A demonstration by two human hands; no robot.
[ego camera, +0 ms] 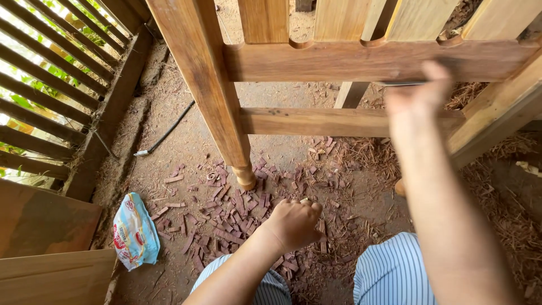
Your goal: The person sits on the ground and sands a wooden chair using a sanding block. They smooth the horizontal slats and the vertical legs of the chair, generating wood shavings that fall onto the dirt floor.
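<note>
— Where are my hands right now?

— My right hand (pixel 420 90) is up at the rail (pixel 372 61) of the wooden frame, blurred with motion. There's a thin dark strip (pixel 402 83) just under the fingers, perhaps a tool, but I cannot tell whether the hand is gripping it or only touching the rail.

— And the left?

— The left hand (pixel 293 223) is low, near the floor (pixel 180 147), curled shut with a small pale chip (pixel 305 200) showing at the knuckles. It sits over the scatter of reddish chips (pixel 226 217), just beside the foot of the turned leg (pixel 244 175).

— How would I do this well?

— I'd judge it best to keep the right hand flat along the rail's lower edge, working with the grain (the blur suggests a quick stroke, so a steady wrist matters). The left could brace the frame instead of hanging free.

— Anything nearby to mind?

— A crumpled blue and white wrapper (pixel 134 230) lies left of my knees, and a dark cable (pixel 166 134) runs along the floor toward the slatted wall (pixel 51 85)
</note>
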